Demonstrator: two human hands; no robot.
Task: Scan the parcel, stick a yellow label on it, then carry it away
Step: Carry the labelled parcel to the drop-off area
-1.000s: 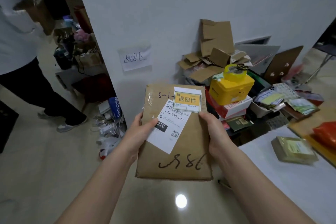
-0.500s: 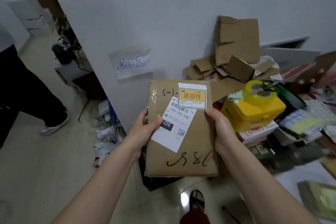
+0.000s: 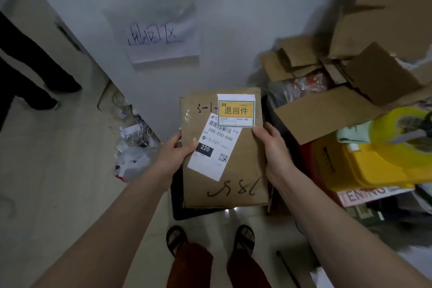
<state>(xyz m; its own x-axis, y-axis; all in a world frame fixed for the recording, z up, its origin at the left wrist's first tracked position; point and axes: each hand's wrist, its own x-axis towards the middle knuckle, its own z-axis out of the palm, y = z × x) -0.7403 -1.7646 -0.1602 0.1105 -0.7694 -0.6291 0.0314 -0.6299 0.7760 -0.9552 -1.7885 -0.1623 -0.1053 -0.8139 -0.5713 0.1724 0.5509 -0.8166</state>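
A flat brown cardboard parcel point(image 3: 243, 170) is held out in front of me above the floor, near a white wall. A yellow label point(image 3: 235, 110) is stuck on its top right part, overlapping a white shipping label point(image 3: 211, 154) with a barcode. My left hand point(image 3: 174, 155) grips the parcel's left edge, thumb on the white label. Around the right edge my right hand point(image 3: 274, 151) is closed. Black marker writing runs along the parcel's near end.
A black crate point(image 3: 180, 203) sits on the floor under the parcel. Cardboard scraps point(image 3: 327, 91) and a yellow box point(image 3: 374, 166) pile up at the right. A paper sign point(image 3: 159, 35) hangs on the wall. Plastic litter point(image 3: 133, 154) lies left; another person's legs point(image 3: 25, 72) stand far left.
I have stepped closer to the wall and tilted my view down; my feet and the black crate now show. Both hands keep the same grip on the parcel.
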